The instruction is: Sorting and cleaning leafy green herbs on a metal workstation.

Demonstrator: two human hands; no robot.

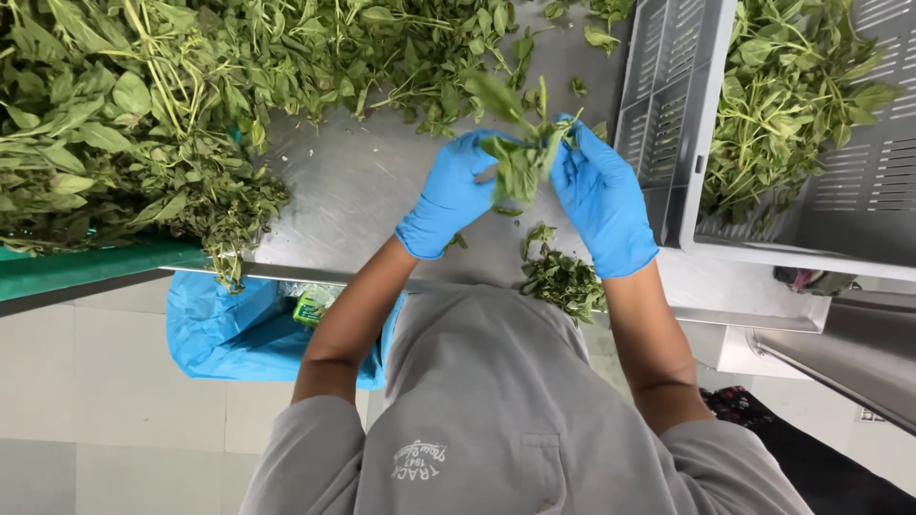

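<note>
a leafy green sprig (pixel 520 157) sits between both gloved hands, held above the steel worktop (pixel 353 191) close to its near edge, about midway along it. the left hand (pixel 453 195), in a blue glove, has its grip pinched on the lower left of the sprig, fingers pressed to the leaves. the right hand (pixel 601 200), also in a blue glove, has its grip closed on the sprig's right side near the stem, fingertips pressed together around it. one long leaf stands up from the top of the sprig.

just below the hands, at the near edge of the worktop, lies a small heap of picked leaves (pixel 561 278), touching the right forearm's side.

to the right, at the worktop's right end, stands a grey slotted plastic crate (pixel 668 114), tilted toward the person. it holds a loose mass of the same leafy stems (pixel 787 105), piled against its far wall and reaching down to its floor; much of the slotted right wall is bare.

across the far and left part of the worktop spreads a big pile of leafy stalks (pixel 143 105), spilling over the left near edge, where a green ledge (pixel 86 267) runs beneath it.

under the near edge, left of the person's grey top, hangs a blue plastic bag (pixel 229 334) with its mouth open; something small and green shows inside, too unclear to tell.
</note>
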